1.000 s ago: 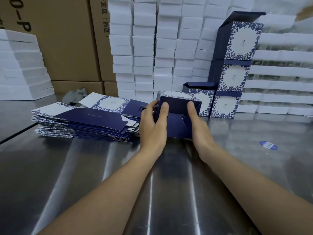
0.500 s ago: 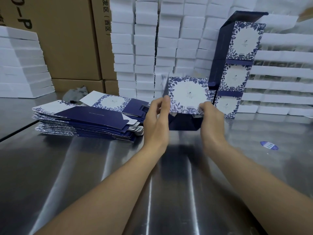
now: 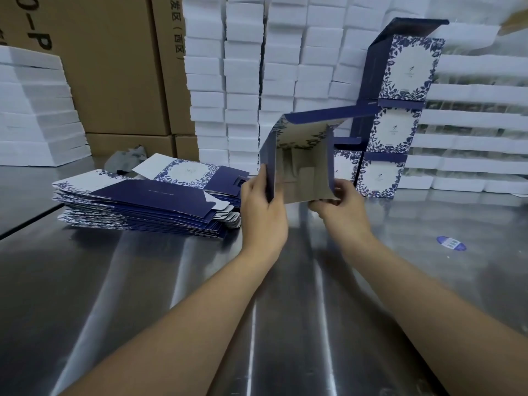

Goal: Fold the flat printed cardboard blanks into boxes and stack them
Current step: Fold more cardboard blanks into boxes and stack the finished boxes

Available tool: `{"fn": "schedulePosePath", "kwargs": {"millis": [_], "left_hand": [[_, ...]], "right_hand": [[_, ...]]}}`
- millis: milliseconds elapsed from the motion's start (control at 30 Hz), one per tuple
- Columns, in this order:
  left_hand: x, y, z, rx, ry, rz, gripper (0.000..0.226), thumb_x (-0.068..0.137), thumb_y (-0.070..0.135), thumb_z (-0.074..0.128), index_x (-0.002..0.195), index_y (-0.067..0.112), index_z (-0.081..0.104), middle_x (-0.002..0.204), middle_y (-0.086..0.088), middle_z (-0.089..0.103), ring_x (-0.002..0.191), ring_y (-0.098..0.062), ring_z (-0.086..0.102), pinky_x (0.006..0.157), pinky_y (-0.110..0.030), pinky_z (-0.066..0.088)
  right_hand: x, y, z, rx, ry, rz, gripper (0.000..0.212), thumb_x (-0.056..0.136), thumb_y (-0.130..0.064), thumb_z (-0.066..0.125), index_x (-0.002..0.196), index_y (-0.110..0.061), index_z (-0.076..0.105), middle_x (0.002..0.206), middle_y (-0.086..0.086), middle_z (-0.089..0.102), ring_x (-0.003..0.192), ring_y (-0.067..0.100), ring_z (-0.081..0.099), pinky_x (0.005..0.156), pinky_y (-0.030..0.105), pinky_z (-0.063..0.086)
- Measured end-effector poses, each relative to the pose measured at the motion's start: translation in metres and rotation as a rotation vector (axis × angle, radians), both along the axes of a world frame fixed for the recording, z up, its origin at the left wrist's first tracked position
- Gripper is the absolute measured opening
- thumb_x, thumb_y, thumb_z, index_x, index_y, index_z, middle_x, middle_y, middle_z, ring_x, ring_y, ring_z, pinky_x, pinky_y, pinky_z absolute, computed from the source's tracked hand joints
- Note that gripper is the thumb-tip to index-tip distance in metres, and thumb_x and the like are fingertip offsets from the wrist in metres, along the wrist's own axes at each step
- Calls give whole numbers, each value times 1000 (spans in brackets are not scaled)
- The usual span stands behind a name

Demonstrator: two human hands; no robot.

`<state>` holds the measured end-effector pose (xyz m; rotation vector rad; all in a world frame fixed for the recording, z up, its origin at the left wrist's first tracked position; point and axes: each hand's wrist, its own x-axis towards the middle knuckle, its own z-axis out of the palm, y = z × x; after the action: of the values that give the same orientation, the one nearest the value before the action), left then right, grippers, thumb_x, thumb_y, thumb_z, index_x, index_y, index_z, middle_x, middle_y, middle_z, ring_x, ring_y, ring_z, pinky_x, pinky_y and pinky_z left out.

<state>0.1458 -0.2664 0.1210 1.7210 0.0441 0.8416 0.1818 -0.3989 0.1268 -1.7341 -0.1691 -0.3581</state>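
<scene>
Flanking box (image 3: 303, 167): blanks pile (image 3: 148, 207) left, finished stack (image 3: 400, 110) right.

Cool, even indoor light, with long glare streaks on the steel surface (image 3: 143, 281).

The light falls from overhead (no lamp is in view). Pale bands run lengthwise down the brushed metal, brightest along the middle of the frame, and a soft dark shadow sits under the stack of flat blanks (image 3: 137, 207). The white foam stacks (image 3: 243, 81) are nearly washed out, with little detail. Wide-angle distortion bows the cardboard cartons (image 3: 114, 67) and the foam rows toward the edges. The top right corner is smeared, and the printed box (image 3: 300, 155) is slightly soft.
</scene>
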Motion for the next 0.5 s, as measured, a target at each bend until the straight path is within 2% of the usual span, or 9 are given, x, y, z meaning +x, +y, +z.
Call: {"fn": "schedulePosePath", "kwargs": {"millis": [100, 167, 233, 300, 400, 433, 500], "left_hand": [[7, 8, -2, -19, 87, 31, 59, 111, 50, 36, 160, 18, 44, 149, -5, 47, 141, -18, 45, 106, -20, 31], [9, 11, -3, -50, 101, 24, 63, 110, 57, 30, 157, 18, 49, 153, -5, 49, 145, -21, 43, 119, -35, 32], [9, 12, -3, -67, 97, 5, 65, 110, 59, 26, 154, 18, 51, 153, -6, 52, 145, -23, 45, 122, -43, 33], [10, 12, -5, -52, 96, 4, 62, 112, 55, 26, 151, 15, 53, 146, -11, 59, 138, -27, 51, 119, -46, 37], [10, 11, -9, 45, 84, 6, 55, 114, 45, 28, 141, 7, 57, 131, -19, 63, 125, -33, 58, 106, -41, 44], [10, 11, -10, 94, 75, -11, 52, 115, 41, 29, 141, 6, 57, 134, -18, 63, 127, -32, 57, 106, -38, 44], [8, 8, -12, 193, 48, -55, 50, 115, 38, 31, 150, 10, 53, 148, -11, 59, 139, -25, 52, 116, -40, 39]], "right_hand": [[3, 2, 0, 263, 207, 269, 46, 99, -22, 66, 143, -8, 59, 139, 12, 65, 125, 26, 67, 98, 44, 61], [4, 0, 3, 416, 346, 359, 55, 102, -41, 63, 149, -14, 55, 149, 9, 58, 124, 29, 69, 86, 43, 65], [4, -4, 5, 453, 400, 350, 61, 102, -52, 60, 150, -15, 55, 150, 4, 57, 118, 31, 71, 72, 39, 65], [5, -7, 5, 435, 413, 252, 64, 100, -59, 59, 140, -9, 59, 138, 7, 63, 107, 28, 73, 63, 34, 64], [4, -5, 6, 376, 459, 169, 62, 103, -65, 50, 105, -6, 68, 101, 11, 75, 79, 19, 74, 57, 28, 58], [1, -3, 9, 420, 495, 225, 66, 107, -65, 40, 98, -6, 69, 91, 9, 78, 71, 17, 75, 55, 26, 57], [-1, 0, 15, 636, 540, 369, 75, 112, -59, 23, 103, -2, 71, 90, 12, 81, 71, 18, 80, 51, 23, 59]]}}
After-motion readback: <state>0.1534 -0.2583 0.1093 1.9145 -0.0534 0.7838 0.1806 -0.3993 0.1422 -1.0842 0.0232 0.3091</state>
